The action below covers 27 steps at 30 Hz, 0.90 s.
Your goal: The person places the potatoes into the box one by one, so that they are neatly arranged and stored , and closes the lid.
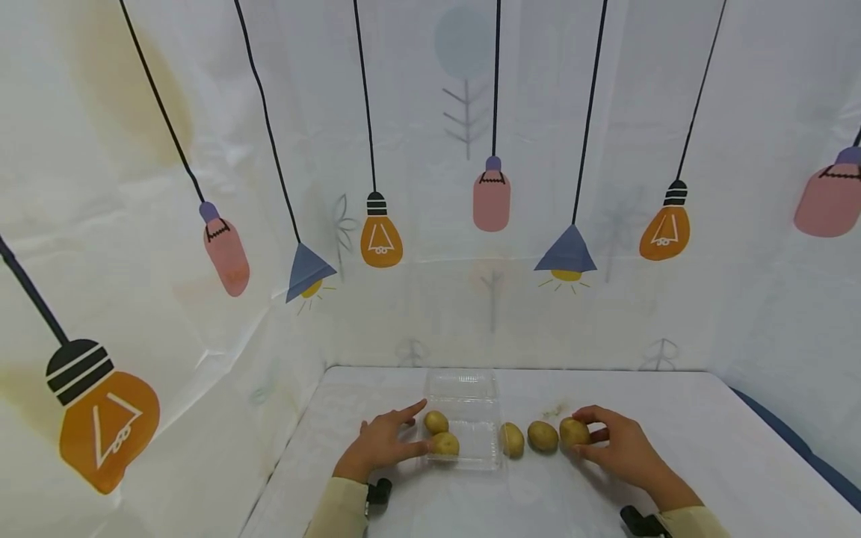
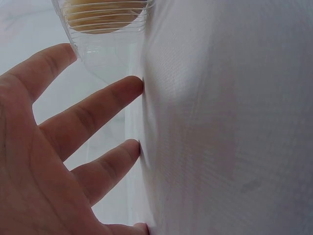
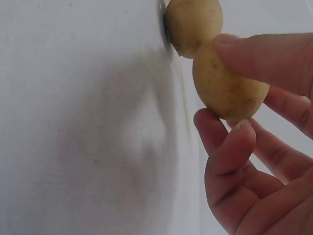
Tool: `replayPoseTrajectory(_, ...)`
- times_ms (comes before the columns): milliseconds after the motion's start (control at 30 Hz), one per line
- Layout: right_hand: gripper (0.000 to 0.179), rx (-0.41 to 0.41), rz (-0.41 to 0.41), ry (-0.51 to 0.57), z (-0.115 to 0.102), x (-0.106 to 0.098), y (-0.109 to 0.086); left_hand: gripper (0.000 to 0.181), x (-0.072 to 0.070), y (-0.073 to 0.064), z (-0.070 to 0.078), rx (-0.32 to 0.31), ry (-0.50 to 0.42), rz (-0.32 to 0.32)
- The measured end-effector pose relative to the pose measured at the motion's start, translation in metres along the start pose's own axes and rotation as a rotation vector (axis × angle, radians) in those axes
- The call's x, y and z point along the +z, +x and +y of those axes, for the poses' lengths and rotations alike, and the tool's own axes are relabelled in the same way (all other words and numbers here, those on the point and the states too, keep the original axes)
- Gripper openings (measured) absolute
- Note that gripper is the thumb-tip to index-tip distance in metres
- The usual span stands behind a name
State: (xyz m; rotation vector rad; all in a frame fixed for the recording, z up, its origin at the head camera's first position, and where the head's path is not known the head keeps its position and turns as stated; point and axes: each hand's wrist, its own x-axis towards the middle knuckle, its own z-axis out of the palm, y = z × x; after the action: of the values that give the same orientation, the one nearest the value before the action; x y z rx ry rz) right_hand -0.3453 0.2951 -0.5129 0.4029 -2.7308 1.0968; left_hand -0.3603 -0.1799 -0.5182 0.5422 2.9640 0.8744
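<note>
A clear plastic clamshell container lies on the table with its lid folded back. Two potatoes sit in its left side, a rear one and a front one. My left hand is at the container's left edge, fingers spread and thumb by the front potato; in the left wrist view, fingertips reach down to the table. My right hand pinches a potato between thumb and fingers. To its left are a middle potato and another potato beside the container.
The white table has a small brownish mark behind the potatoes. A white curtain printed with hanging lamps rises along the back and left sides. Blue fabric shows past the right edge.
</note>
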Motion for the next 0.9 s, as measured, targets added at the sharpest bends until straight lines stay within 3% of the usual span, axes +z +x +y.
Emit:
replayPoseTrajectory(333,0.049,-0.17,-0.118,0.039,-0.018,-0.008,0.008,0.093,0.0,0.0,0.001,0.0,0.008,0.005)
replayPoseTrajectory(633,0.064,-0.243,-0.231,0.05,-0.04,-0.007,0.024,0.09,0.001,0.0,0.0,-0.009,0.003,-0.002)
replayPoseTrajectory(900,0.055,-0.287,-0.364,0.055,-0.062,0.0,0.044,0.092,0.002,0.001,-0.001,-0.003,-0.006,0.005)
